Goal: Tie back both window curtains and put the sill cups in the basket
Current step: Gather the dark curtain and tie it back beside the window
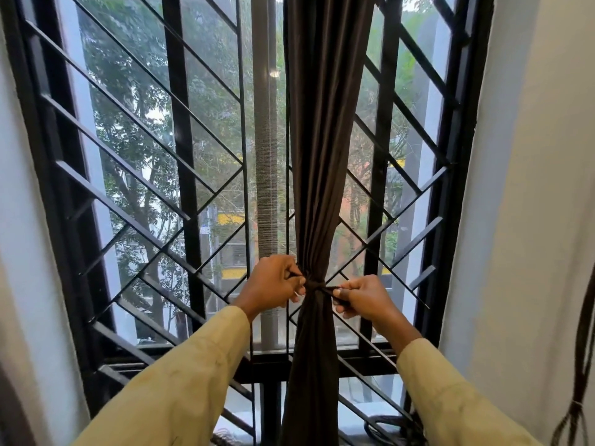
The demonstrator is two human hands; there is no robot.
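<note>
Yellow sleeves (180,381) lead mid-frame; left hand (273,281) and right hand (363,296) each pinch an end of the tie (317,286) round the brown curtain (325,123); knot seemingly unfinished; cups, basket unseen.

Both arms extend forward and upward, wrists level; the left hand (273,281) sits just left of the grip and the right hand (363,296) just right of it, each with fingers curled, pinching one end of the dark tie cord (317,286), knuckles uppermost.
</note>
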